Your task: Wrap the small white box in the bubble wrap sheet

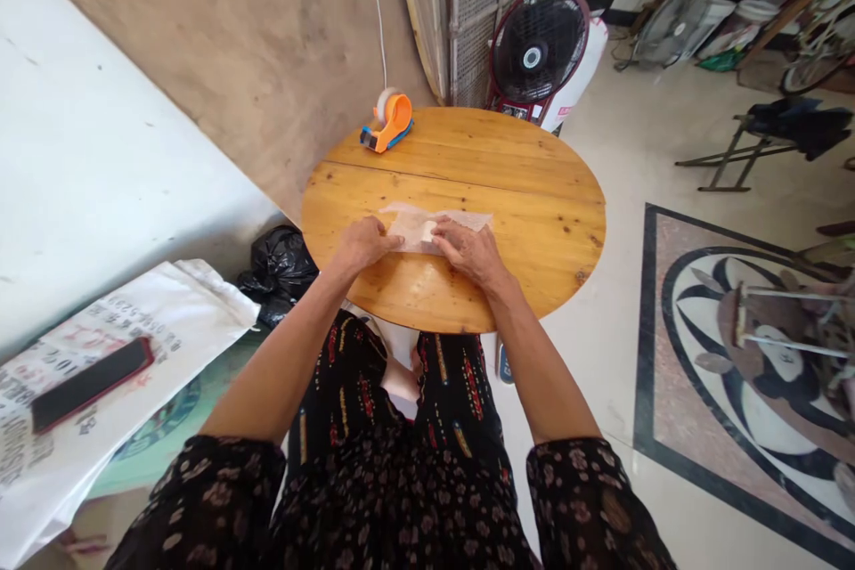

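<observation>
Hands first: the left hand [364,242] lies palm down on the round wooden table [534,196], its fingers loosely curled with the tips pressing on the left end of a thin, see-through plastic bag [434,225]. The right hand [468,249] lies the same way just beside it, fingers bent over the bag's near edge close to the middle; whether either hand pinches the plastic or only presses it flat cannot be told from above. The bag lies flat on the table's near half, stretched sideways, with its right end free beyond the right hand. Both forearms are bare and come from dark flowered sleeves, and dark patterned trousers show below the table's edge. At the far left rim of the table stands an orange tape dispenser [386,123], well apart from the hands. Behind the table a dark red floor fan [538,49] stands on the pale floor next to a woven screen. Left of the table a black plastic bag [280,272] sits on the floor, and nearer, a white printed sack [120,347] lies with a dark phone [90,383] on top. A patterned floor inlay [735,356] shows on the right.
</observation>
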The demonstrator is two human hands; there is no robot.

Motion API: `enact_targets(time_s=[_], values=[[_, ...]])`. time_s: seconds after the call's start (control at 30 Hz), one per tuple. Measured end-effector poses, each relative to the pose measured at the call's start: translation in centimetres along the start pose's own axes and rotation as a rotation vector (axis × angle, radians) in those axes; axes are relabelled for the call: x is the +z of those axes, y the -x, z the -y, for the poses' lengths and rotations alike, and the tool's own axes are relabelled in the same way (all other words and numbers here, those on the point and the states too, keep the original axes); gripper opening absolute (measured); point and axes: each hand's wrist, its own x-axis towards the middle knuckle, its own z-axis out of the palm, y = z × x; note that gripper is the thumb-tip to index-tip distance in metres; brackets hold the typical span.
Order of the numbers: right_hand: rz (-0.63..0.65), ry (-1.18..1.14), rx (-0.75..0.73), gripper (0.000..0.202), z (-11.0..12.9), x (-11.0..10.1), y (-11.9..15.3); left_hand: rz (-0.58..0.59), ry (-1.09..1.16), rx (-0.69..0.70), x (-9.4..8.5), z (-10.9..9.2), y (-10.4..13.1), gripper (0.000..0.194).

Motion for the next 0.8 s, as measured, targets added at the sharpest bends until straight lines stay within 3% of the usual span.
enact_targets(time_s=[0.1, 0.27, 0.37, 0.53, 0.67, 0.8], values=[[0.004, -0.013, 0.010, 0.018, 0.0, 0.0, 0.0, 0.067, 0.107, 0.000, 0.1, 0.0, -0.1, 0.024], [0.028, -0.028, 0.051, 0.020, 0.0, 0.0, 0.1, 0.147, 0.185, 0.036, 0.4, 0.1, 0.0, 0.033], [0.040, -0.034, 0.063, 0.020, -0.1, 0.1, 0.1, 0.135, 0.309, 0.039, 0.6, 0.1, 0.4, 0.029], [0.030, -0.051, 0.046, 0.019, -0.1, 0.2, 0.1, 0.100, 0.560, -0.100, 1.0, -1.0, 1.1, 0.011], [0.025, -0.052, 0.043, 0.019, -0.1, 0.0, 0.1, 0.036, 0.724, -0.147, 1.7, -2.0, 1.2, 0.045], [0.040, -0.044, -0.009, 0.019, 0.0, -0.1, -0.1, 0.005, 0.810, -0.155, 2.5, -2.2, 1.1, 0.048]])
